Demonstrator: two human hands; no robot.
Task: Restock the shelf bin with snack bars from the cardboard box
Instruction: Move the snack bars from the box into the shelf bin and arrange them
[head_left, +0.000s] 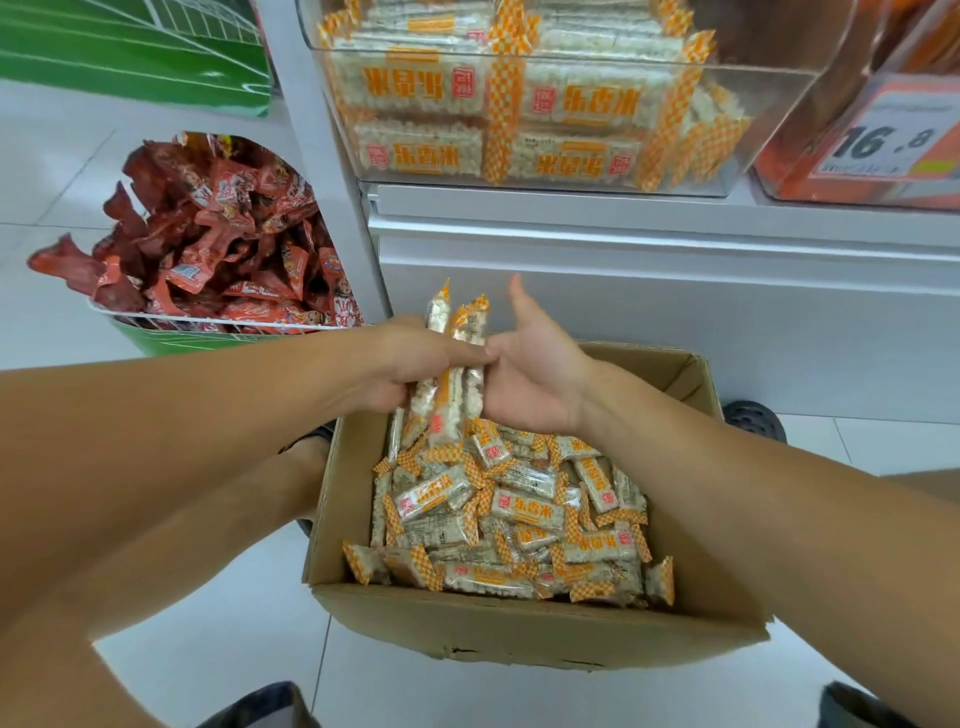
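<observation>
An open cardboard box (519, 629) on the floor holds a heap of orange-and-white wrapped snack bars (524, 514). Above its far end, both hands clasp an upright bundle of several bars (451, 374). My left hand (410, 364) curls its fingers round the bundle from the left. My right hand (535, 374) presses against it from the right, thumb pointing up; its fingers are hidden behind the bars. The clear shelf bin (779, 98) above is stacked with the same bars (498, 93).
A green floor basket (171, 340) heaped with red snack packets stands at the left. A white shelf base (649, 270) rises behind the box. To the right is an orange bin with a price tag (883, 140). A black wheel (753, 421) shows beside the box.
</observation>
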